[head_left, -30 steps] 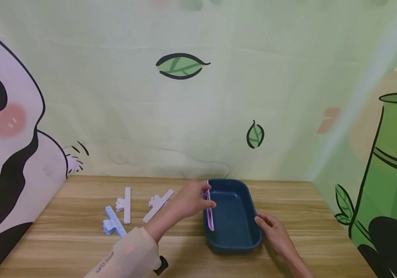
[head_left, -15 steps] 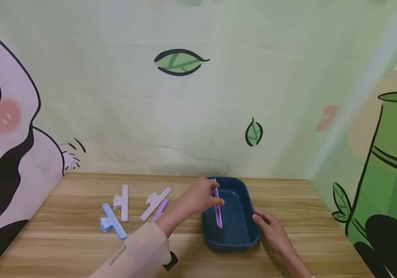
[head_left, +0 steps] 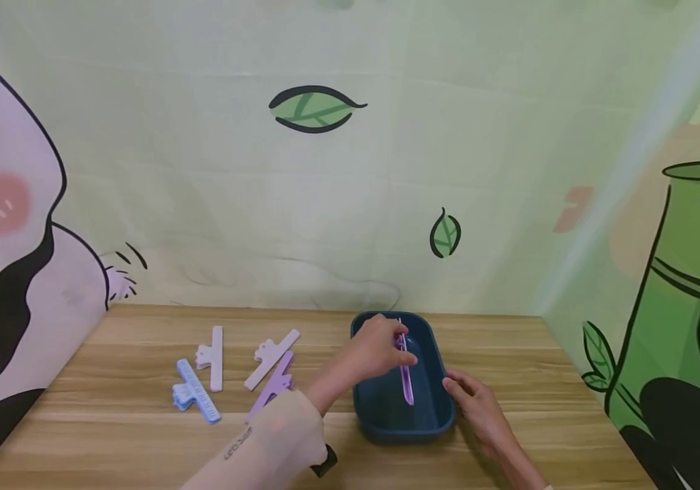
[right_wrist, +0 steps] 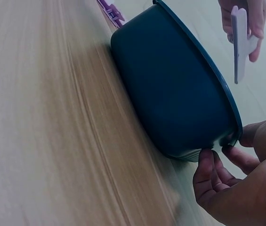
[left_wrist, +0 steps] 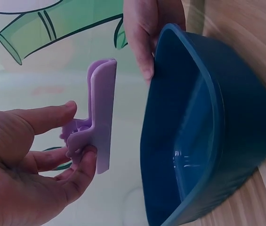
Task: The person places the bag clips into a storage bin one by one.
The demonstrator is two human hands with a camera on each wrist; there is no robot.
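My left hand (head_left: 380, 347) pinches a purple plastic clip (head_left: 407, 381) between thumb and fingers, above the inside of a dark blue plastic box (head_left: 371, 430). In the left wrist view, the clip (left_wrist: 103, 103) is held by its small scalloped handles, its long bar apart from the box (left_wrist: 217, 113). At the box's right side, my right hand (head_left: 479, 408) holds the wall, thumb at the rim. The right wrist view has its fingers (right_wrist: 207, 172) curled against the outside of the box (right_wrist: 170, 80). The left hand partly hides the box's far left corner.
Left of the box on the wooden table (head_left: 141, 435) lie a white clip (head_left: 217, 357), a second white clip (head_left: 272, 359), a blue clip (head_left: 197, 391) and another purple clip (head_left: 273, 388), partly behind the left sleeve. A printed cloth backdrop (head_left: 215, 190) rises behind the table.
My left hand has carried the purple clip rightward from the box's left rim to over its middle. Another purple clip on the table has come into view. The right hand stays at the box.
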